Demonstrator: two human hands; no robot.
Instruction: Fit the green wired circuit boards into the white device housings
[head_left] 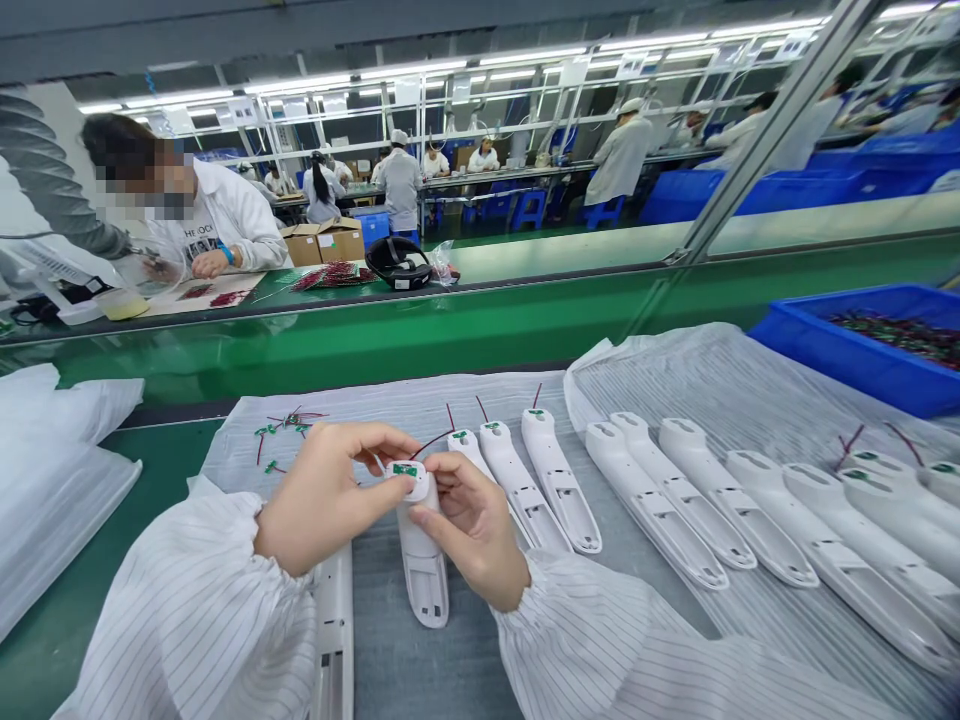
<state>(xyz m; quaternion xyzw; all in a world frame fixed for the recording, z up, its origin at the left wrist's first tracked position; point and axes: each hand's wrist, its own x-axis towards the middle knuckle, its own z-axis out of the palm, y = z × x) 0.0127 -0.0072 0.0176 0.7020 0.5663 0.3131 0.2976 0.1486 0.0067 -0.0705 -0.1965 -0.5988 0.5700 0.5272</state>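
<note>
On a green assembly bench spread with translucent white plastic sheeting, the left hand and right hand, wrists turned inward, pinch narrowly around the rounded head of a white plastic handle housing, a small green circuit board sitting on top.

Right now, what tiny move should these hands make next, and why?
Probably a gentle press on the small green circuit board with the right hand, to seat it. The board sits at the round head of the white plastic handle, the left hand is holding that head, and a thin red wire trails loose from it.
</note>
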